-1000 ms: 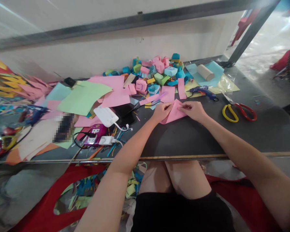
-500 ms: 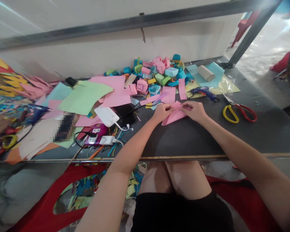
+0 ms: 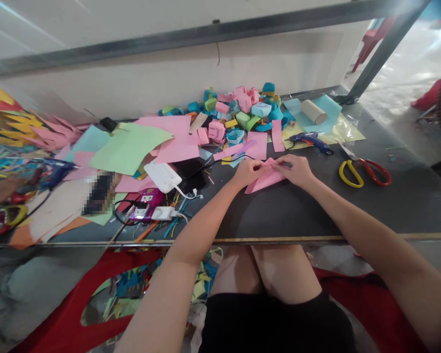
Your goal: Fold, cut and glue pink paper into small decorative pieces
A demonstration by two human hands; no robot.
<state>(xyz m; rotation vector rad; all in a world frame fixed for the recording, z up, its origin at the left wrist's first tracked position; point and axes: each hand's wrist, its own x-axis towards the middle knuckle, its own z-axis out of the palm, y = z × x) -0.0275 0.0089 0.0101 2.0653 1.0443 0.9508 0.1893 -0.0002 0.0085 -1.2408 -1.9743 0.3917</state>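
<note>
two hands pinch a folded pink paper

the left hand [image 3: 247,173] grips the left side of the pink paper [image 3: 265,182] between thumb and fingers; the right hand [image 3: 297,169] grips its right side the same way, fingertips near the top fold. the paper is over the middle of the surface [image 3: 272,215], between the near and far edges. just beyond it lie flat pink pieces [image 3: 257,146], then a heap of small paper boxes [image 3: 243,121] along the far edge. toward the right edge are a blue glue gun [image 3: 315,142] and open scissors [image 3: 375,171]; a cardboard tube [image 3: 312,112] rests near the far right corner. leftward, a purple socket [image 3: 146,202] sits near the near edge, and a green sheet [image 3: 127,147] lies farther back.
</note>
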